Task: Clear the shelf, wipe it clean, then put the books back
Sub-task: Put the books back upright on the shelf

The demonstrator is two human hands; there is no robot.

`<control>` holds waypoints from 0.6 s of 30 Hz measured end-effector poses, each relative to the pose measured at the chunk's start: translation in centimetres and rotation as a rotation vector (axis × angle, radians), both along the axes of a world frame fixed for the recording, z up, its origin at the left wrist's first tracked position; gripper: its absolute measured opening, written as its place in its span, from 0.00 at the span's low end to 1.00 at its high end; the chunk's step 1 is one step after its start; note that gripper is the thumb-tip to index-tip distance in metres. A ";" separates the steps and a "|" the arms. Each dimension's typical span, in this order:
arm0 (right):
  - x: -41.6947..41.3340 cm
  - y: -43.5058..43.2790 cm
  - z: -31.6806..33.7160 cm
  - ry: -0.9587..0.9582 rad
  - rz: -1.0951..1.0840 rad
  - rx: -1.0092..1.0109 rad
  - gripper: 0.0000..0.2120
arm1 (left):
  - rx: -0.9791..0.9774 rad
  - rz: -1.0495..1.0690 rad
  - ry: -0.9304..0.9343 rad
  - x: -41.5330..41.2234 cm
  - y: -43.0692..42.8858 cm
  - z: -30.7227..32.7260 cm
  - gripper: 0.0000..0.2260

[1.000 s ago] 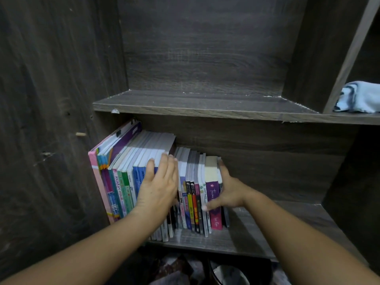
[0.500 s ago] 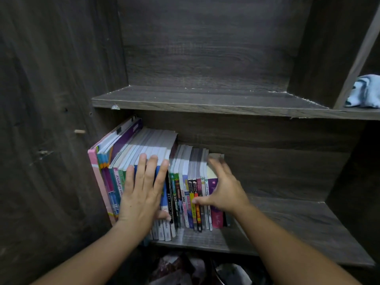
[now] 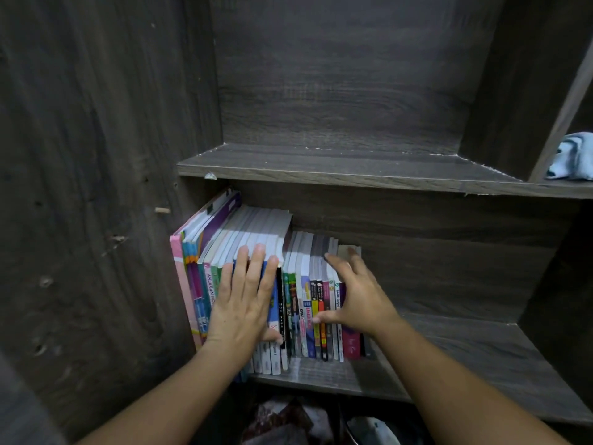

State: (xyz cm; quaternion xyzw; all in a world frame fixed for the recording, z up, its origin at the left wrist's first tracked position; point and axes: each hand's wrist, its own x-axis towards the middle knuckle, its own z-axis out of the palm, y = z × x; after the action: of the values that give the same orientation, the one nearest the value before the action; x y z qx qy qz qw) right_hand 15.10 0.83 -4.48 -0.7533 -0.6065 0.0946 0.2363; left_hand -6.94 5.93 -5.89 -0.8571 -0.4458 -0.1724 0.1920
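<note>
A row of upright books [image 3: 301, 303] fills the left end of the lower dark wooden shelf [image 3: 465, 358], leaning against the left wall. My left hand [image 3: 247, 300] lies flat with straight fingers on the spines of the taller books on the left. My right hand [image 3: 356, 297] is spread over the shorter books on the right, thumb on their spines and fingers over their top edges. A light blue cloth [image 3: 574, 157] lies crumpled on the upper shelf's far right.
The upper shelf [image 3: 337, 168] above the books holds nothing in its middle bay. A vertical divider [image 3: 558, 104] separates it from the cloth's bay. Below the lower shelf lie dim, unclear items [image 3: 288, 422]. A small wooden peg [image 3: 162, 210] sticks out of the left wall.
My left hand slid left and flattened on the taller books' spines. My right hand moved a little left and up over the shorter books. The books now stand more upright.
</note>
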 end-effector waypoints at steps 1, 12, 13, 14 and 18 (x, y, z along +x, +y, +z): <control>0.1 -0.4 0.2 0.036 0.006 0.000 0.61 | -0.002 0.002 -0.052 -0.3 -0.3 -0.5 0.74; 2.1 -0.7 -5.5 0.704 -0.127 -0.207 0.72 | 0.045 0.028 -0.222 -1.3 0.7 -4.6 0.58; 2.4 -0.5 -5.8 0.710 -0.124 -0.209 0.72 | 0.064 0.025 -0.219 -1.3 0.7 -4.6 0.58; 2.5 -0.5 -5.9 0.706 -0.124 -0.218 0.74 | 0.078 0.024 -0.219 -1.3 0.5 -4.7 0.58; 1.8 -1.4 -4.2 0.559 -0.119 -0.190 0.73 | 0.119 0.019 -0.251 -1.2 -0.5 -4.0 0.56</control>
State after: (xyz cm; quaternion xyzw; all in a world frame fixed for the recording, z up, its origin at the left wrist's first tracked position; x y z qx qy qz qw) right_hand 16.94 -0.52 -8.70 -0.7509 -0.4611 0.3407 0.3278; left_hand -8.15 5.43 -9.88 -0.8116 -0.4635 -0.3027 0.1867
